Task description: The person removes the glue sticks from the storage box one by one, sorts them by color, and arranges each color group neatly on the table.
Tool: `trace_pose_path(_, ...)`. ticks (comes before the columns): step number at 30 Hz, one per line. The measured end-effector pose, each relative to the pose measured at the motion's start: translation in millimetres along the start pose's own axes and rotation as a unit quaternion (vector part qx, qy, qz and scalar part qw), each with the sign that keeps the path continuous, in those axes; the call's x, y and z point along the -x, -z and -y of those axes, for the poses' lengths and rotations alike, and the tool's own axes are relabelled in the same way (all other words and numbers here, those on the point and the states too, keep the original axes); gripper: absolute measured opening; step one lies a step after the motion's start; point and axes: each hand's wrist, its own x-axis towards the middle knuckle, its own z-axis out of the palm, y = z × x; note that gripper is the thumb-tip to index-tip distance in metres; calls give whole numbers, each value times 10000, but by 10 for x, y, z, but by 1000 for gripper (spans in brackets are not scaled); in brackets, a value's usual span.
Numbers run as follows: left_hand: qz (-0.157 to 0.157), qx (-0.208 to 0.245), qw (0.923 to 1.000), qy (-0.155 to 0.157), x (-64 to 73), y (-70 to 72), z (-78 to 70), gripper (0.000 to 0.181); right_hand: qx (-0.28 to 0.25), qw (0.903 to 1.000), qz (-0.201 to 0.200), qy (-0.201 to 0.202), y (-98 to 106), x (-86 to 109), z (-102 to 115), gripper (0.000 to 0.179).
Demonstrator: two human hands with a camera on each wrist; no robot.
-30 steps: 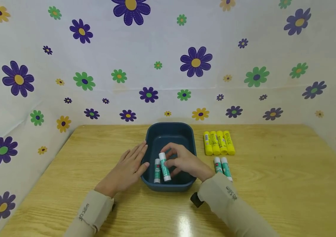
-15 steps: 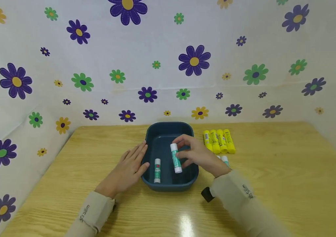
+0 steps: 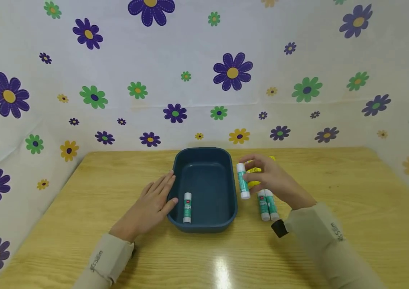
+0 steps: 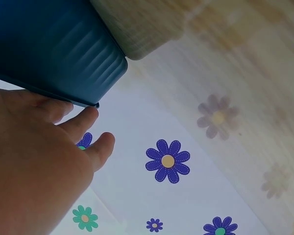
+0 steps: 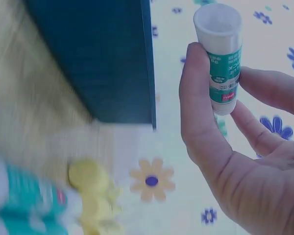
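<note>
Between thumb and fingers, my right hand (image 3: pixel 267 178) pinches a white and green glue stick (image 3: pixel 243 181), held above the table just right of the dark blue bin (image 3: pixel 204 229). The right wrist view shows the same glue stick (image 5: pixel 224 63) close up, its label reading upside down. My left hand (image 3: pixel 148 204) rests with extended fingers along the bin's left rim. One more green glue stick (image 3: pixel 187 208) lies inside the bin, near its front left corner. Two green glue sticks (image 3: pixel 267 205) lie side by side on the table below my right hand.
Yellow glue sticks (image 3: pixel 254 176) lie behind my right hand, mostly hidden by it. A flowered white cloth (image 3: pixel 146 80) hangs behind the wooden table (image 3: pixel 334 224). The bin's right wall (image 5: pixel 108 63) stands beside the held glue stick in the right wrist view.
My right hand has lifted the glue stick out of the bin and carried it right, past the rim. The left hand has kept its place on the bin.
</note>
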Motion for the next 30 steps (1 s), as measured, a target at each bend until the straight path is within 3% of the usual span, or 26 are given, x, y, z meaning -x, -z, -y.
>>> trace_pose_path(9, 7, 2, 10000, -15, -4, -13, -8, 68, 511, 9983, -161, -223, 285, 146, -80, 44)
trace_pose_path(30, -16, 118, 9999, 51, 21, 5, -6, 67, 713, 9964, -144, -447, 593, 327, -300, 47)
